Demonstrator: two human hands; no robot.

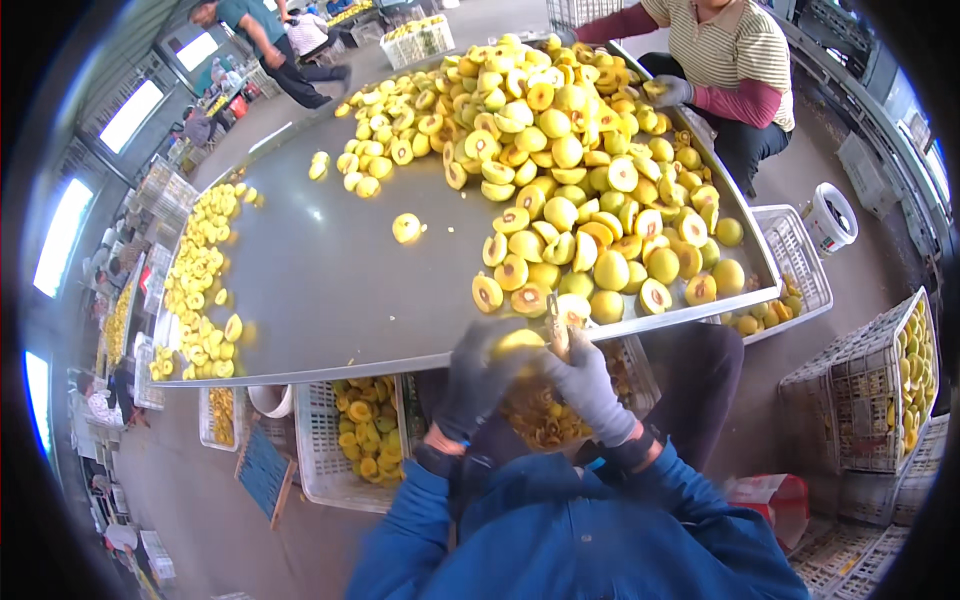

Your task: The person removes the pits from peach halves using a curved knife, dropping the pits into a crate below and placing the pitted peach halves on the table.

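Note:
In front of me, at the near edge of the metal table [330, 260], my left hand [472, 375], in a dark grey glove, is closed round a yellow peach half [518, 344]. My right hand [592, 392], in a lighter grey glove, grips a slim tool [555, 325] that points upward beside the fruit; its working end is too blurred to tell. A big heap of halved yellow peaches [560, 150] with reddish centres covers the far and right parts of the table. One peach half [407, 228] lies alone mid-table, and smaller pale yellow pieces [195, 275] gather along the left edge.
Under the table edge stand a crate of peach pieces [308, 440] and a container of brownish scraps [640, 372] between my knees. Stacked crates [835, 400] and a white bucket [830, 222] are at the right. A co-worker [735, 60] sits across the far right corner.

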